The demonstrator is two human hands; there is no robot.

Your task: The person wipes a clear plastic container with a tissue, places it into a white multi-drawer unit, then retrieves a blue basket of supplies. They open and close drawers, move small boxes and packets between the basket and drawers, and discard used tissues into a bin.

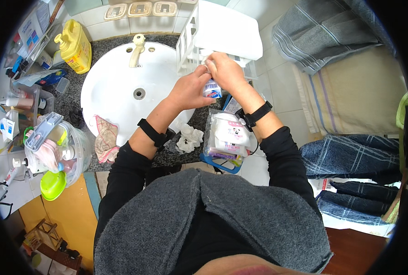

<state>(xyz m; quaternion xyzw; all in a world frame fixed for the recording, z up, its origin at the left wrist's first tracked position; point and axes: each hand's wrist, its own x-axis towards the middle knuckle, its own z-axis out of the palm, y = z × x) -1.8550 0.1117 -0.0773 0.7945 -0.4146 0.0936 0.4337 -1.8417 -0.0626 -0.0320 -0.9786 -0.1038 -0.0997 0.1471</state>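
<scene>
My left hand (189, 90) is closed round a small white, blue and red printed box (212, 88), just off the right rim of the washbasin (107, 64). Its thumb lies along the lower end of the box. My right hand (227, 72) is bent over the upper end, fingers pinched together, touching or almost touching my left fingertips. What those right fingers grip is hidden. Directly beyond both hands stands a white plastic rack (227, 30). Below them, clear plastic packs with white contents (230, 133) lie beside crumpled white tissue (189, 138).
A beige tap (138, 48) rises at the basin's back, with a yellow pump bottle (77, 48) to its left. A pink-edged cloth (105, 137) hangs over the basin's front rim. Left of it stands a clear tub (75, 153) of toiletries. Towels (350, 156) hang at the right.
</scene>
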